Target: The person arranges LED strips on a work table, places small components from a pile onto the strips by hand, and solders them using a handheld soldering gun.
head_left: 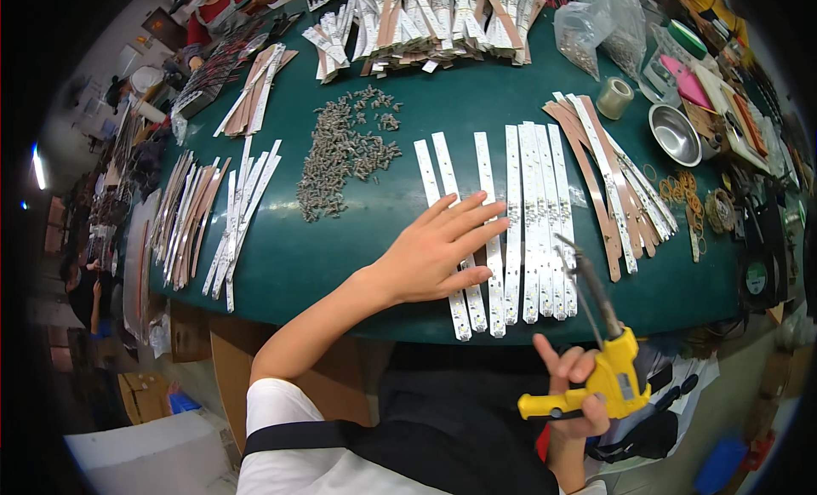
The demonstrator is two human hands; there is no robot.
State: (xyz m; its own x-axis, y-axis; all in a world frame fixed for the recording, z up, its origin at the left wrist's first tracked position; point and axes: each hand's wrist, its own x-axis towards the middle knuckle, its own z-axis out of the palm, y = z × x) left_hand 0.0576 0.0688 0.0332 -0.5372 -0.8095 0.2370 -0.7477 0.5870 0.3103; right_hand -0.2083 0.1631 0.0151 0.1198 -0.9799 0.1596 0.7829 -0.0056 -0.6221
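White LED strips (532, 223) lie side by side, running away from me on the green table (374, 269). My left hand (434, 252) rests over the strips at the left of this row, its fingers spread. In my right hand (574, 371) is a yellow soldering gun (625, 371), held by its handle just off the table's front edge. The metal tip of the gun points up and away, over the right end of the row. Part of the strips under my left hand is hidden.
A heap of small grey metal parts (345, 150) lies beyond my left hand. Crossed strip bundles (242, 210) lie at the left, more strips (617, 188) at the right. A large strip pile (434, 27) is at the back, a metal bowl (675, 135) at the right. A person (225, 10) works far left.
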